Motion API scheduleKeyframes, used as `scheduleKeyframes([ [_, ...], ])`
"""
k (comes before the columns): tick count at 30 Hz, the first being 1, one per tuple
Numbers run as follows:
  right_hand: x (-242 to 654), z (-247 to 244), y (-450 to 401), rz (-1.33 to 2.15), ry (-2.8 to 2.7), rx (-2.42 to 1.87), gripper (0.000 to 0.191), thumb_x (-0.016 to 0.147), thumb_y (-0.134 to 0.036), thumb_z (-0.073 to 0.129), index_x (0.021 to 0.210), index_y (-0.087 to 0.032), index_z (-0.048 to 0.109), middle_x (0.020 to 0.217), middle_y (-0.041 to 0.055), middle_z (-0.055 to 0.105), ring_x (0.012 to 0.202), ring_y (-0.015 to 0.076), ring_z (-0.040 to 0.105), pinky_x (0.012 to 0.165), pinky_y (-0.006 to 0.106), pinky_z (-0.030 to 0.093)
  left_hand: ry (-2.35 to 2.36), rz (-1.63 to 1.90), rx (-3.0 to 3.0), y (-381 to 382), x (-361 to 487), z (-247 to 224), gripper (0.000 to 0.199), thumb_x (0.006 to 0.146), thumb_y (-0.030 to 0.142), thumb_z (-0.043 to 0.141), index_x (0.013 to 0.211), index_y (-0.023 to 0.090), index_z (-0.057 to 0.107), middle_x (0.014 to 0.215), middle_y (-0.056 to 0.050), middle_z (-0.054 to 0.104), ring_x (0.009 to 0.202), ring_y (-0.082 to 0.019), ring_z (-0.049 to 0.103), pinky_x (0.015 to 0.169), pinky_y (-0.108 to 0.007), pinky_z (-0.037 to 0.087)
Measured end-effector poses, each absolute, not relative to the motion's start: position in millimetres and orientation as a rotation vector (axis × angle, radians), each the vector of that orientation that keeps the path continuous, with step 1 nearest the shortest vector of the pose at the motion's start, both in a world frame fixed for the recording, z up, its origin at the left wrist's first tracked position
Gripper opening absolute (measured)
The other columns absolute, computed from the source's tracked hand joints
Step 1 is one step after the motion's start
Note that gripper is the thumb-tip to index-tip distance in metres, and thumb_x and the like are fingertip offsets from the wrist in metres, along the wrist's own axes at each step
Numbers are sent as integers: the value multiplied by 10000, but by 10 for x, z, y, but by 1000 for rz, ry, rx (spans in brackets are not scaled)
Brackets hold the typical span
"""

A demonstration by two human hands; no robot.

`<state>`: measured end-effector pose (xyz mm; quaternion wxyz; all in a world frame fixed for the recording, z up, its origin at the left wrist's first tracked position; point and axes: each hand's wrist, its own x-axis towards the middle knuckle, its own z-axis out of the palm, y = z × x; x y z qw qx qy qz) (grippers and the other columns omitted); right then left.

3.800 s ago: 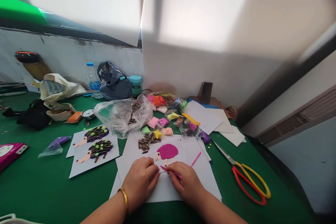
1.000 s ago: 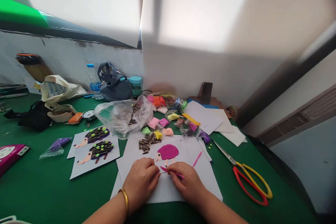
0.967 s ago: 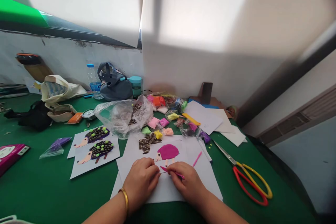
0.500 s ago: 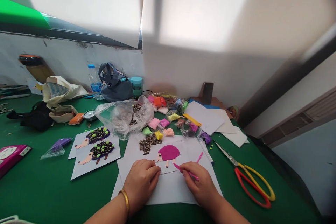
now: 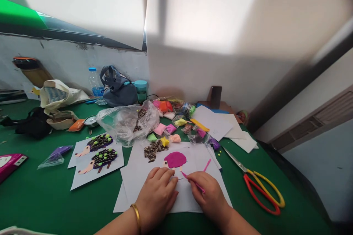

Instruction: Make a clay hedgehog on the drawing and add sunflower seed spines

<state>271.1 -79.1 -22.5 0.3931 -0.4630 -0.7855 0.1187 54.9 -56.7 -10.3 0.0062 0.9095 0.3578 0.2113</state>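
A magenta clay hedgehog (image 5: 175,159) with a peach face lies on a sheet of white paper (image 5: 132,187). My left hand (image 5: 157,195), a gold bangle at its wrist, rests flat on the sheet just below the hedgehog, its fingertips covering part of the head and front leg. Pinched in my right hand (image 5: 208,191) is a pink clay modelling tool (image 5: 184,174), its pointed end at the hedgehog's rear leg. Another pink tool (image 5: 207,164) lies on the paper beyond that hand. Striped sunflower seeds (image 5: 153,149) are heaped above the hedgehog's face.
Two finished seed-covered hedgehogs (image 5: 103,158) lie on cards at left. Large scissors (image 5: 248,170) with red and yellow handles are at right. Behind are a plastic bag (image 5: 124,125) of seeds, several clay packets (image 5: 160,129), loose papers (image 5: 215,123) and a phone (image 5: 216,97).
My left hand has slid right and spread over the hedgehog's lower front. The tool tip has stayed near the rear leg. The whole view has shifted slightly.
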Motion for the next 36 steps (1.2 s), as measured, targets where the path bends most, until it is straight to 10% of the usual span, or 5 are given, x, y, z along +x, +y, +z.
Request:
scheduleKeyframes([
  [25,2717,-264,-774,369,-2012,-1203,236,940,-139,454,1066,-217,637,943,68,708,855,202,661,759,339,548,1132,632,2764,-469,651,-212,201,838,348,663,992,227,623,1207,-38,644,1167,-262,523,1044,-456,285],
  [36,2745,-256,-776,473,-1930,-1205,212,950,-158,460,1044,-227,637,932,50,697,857,192,651,765,325,528,1208,644,2843,-445,632,-187,523,855,576,601,1248,232,585,1279,-60,637,1196,-280,527,1036,-444,275],
])
